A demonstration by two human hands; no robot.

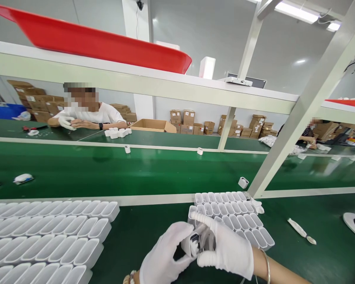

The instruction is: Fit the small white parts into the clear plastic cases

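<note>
My left hand point(167, 250), in a white glove, is closed around a small white plastic housing point(189, 245) with black and white parts showing inside its open end. My right hand point(224, 244), gloved too, closes on the same housing from the other side, its thumb below and fingers above. Between the hands is a greyish, translucent piece point(207, 238), partly covered by the fingers; its kind I cannot make out. Just beyond my right hand stand rows of open white plastic cups point(233, 209). More rows of longer white cups point(85, 250) fill the bench at left.
Behind the bench runs a green conveyor belt point(165, 169) carrying a few small white pieces point(243, 182). A slanted white post point(286, 126) rises at right; a red tray point(106, 45) rests on the overhead shelf. Opposite sits a person point(103, 114) in white gloves.
</note>
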